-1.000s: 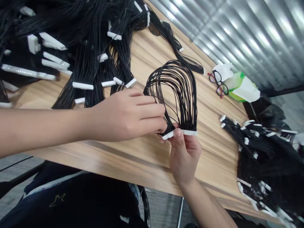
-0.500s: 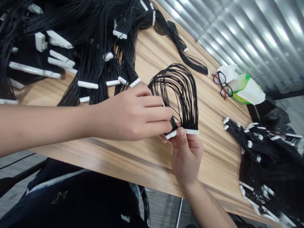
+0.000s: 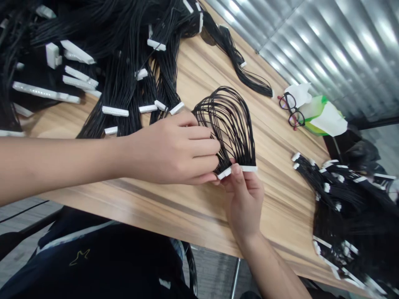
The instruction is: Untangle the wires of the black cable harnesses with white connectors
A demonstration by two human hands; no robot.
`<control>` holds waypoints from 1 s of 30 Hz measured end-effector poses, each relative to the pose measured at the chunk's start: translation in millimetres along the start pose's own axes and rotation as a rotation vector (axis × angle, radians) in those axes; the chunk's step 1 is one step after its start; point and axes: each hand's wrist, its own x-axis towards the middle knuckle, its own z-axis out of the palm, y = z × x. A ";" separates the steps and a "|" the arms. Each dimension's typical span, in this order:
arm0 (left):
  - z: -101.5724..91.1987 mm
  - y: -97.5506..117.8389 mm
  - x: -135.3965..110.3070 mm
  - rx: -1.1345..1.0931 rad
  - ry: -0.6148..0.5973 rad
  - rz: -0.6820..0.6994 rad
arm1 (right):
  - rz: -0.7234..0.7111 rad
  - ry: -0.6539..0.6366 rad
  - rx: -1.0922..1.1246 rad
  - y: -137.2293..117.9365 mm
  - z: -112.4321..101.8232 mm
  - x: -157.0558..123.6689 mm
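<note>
A wire harness (image 3: 241,120) of thin black wires arches up in a loop, with a white connector on each end. My right hand (image 3: 245,199) pinches both connectors from below, thumb in front; the right connector (image 3: 249,168) lies nearly level, while the left connector (image 3: 224,172) slants. My left hand (image 3: 177,151) is closed at the left side of the loop, its fingertips on the wires just above the slanted connector. Its thumb is hidden behind the palm and wires.
A large pile of similar harnesses (image 3: 115,54) covers the left of the wooden table (image 3: 174,211). Another heap of harnesses (image 3: 352,207) lies at the right. Glasses (image 3: 292,110) and a green-and-white tissue pack (image 3: 324,116) sit by the corrugated metal wall (image 3: 327,50).
The wire loop has shifted slightly left and its strands are more spread. My left fingers have drawn back a little from the slanted connector, uncovering more wires.
</note>
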 end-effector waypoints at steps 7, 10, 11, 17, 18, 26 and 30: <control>-10.2 -0.8 -6.2 -0.089 0.096 -0.223 | -0.131 0.178 0.041 -10.7 -5.0 14.3; -9.4 -6.1 -4.3 0.025 0.014 -0.402 | -0.187 0.203 -0.012 -9.8 -4.3 13.1; -8.6 -8.4 -4.4 0.031 -0.023 -0.438 | -0.196 0.202 -0.027 -9.0 -3.8 11.9; 0.4 -20.9 -11.2 -0.179 -0.030 -0.538 | -0.205 0.139 -0.027 -7.4 -1.2 2.5; 3.0 -22.1 -11.8 -0.254 -0.016 -0.581 | -0.202 0.122 -0.023 -7.3 -1.2 0.6; 7.4 -20.3 -4.3 -0.484 0.074 -0.758 | -0.138 -0.079 0.008 -5.4 -2.8 -10.0; 7.3 -21.2 -8.6 -0.351 0.129 -0.449 | -0.055 -0.164 0.025 -7.1 -2.7 -11.3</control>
